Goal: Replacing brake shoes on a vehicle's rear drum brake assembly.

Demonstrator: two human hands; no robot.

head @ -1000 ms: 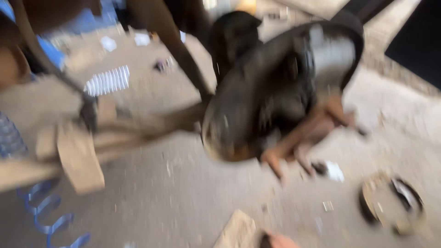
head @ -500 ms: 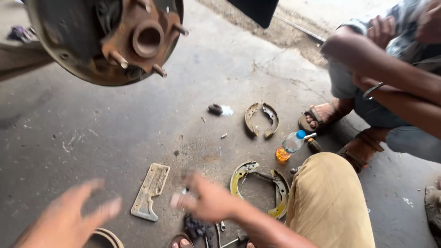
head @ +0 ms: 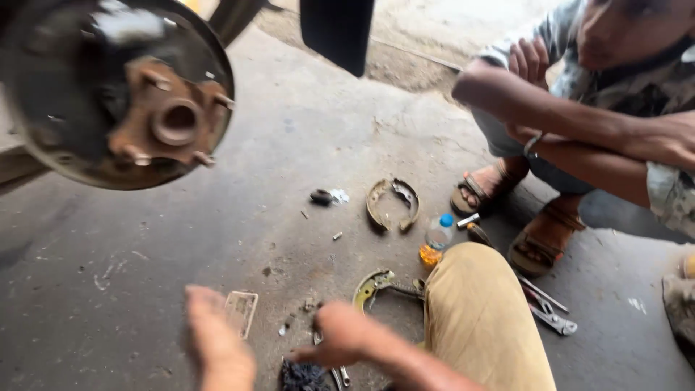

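My left hand (head: 216,340) hovers blurred over the concrete floor, fingers apart, just left of a flat pale metal plate (head: 241,311). My right hand (head: 340,339) reaches low over small tools and a dark rag (head: 302,376); whether it grips anything is not visible. A yellowish brake shoe pair (head: 371,287) lies right beside it, against my tan-trousered knee (head: 474,311). A rusty wheel hub on a round backing plate (head: 174,123) hangs at upper left.
A second pair of worn brake shoes (head: 393,203) lies farther out, with a small dark part (head: 321,196) and a small bottle of orange liquid (head: 435,242). Pliers and a wrench (head: 546,310) lie at right. Another person (head: 579,123) squats opposite in sandals.
The view swung down from the hub to the floor. Both my hands have come in low and drawn nearer the bottom edge; my left hand now partly overlaps the metal plate.
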